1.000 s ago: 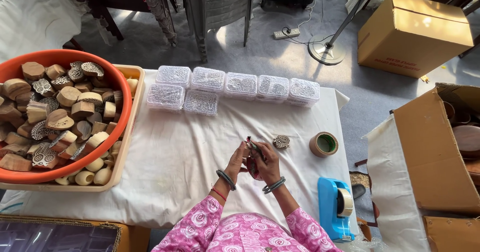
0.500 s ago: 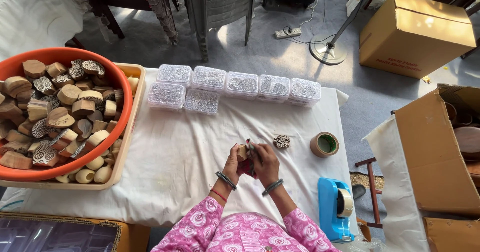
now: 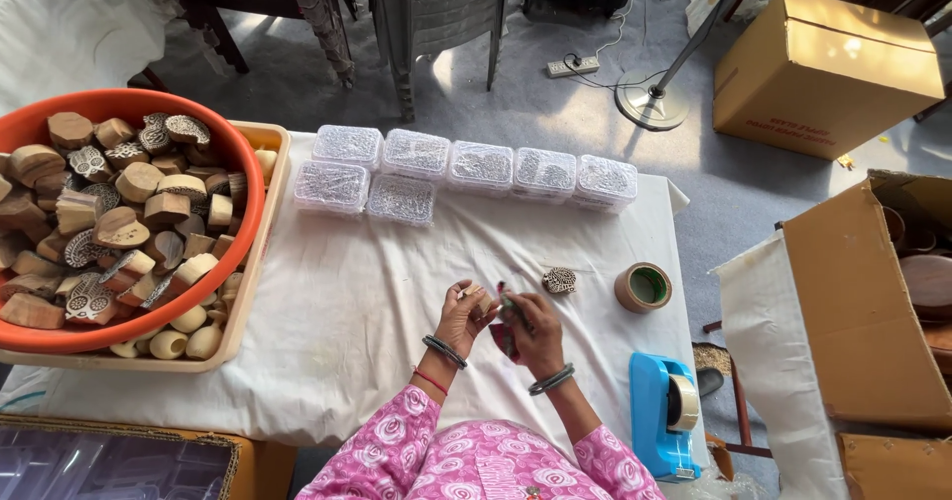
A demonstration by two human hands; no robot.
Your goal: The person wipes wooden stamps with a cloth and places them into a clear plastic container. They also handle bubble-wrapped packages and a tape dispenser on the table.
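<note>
A: Holding a small wooden block (image 3: 482, 300) in the left hand (image 3: 463, 319), fingers curled round it, just above the white-clothed table (image 3: 337, 312).

B: And the right hand (image 3: 529, 329)?

A: Pinched on something small and dark beside the block; I cannot tell what it is. Both hands meet over the near middle of the table.

B: How would the block handle?

A: Judging by its look, stiff and light enough for one hand, dry wood, not slippery. The carved face is likely the delicate part, so a hold on the plain sides or back seems safest.

B: What lies around?

A: A carved stamp (image 3: 559, 281) rests just right of the hands, and a tape roll (image 3: 643, 288) near that. A blue tape dispenser (image 3: 662, 416) sits at the table's right edge. Clear lidded boxes (image 3: 476, 168) stand in rows along the far side. On the left, an orange tub (image 3: 149, 302) heaped with wooden blocks sits in a tray.

B: Beyond the table?

A: Cardboard cartons (image 3: 828, 68) on the floor and to the right.
</note>
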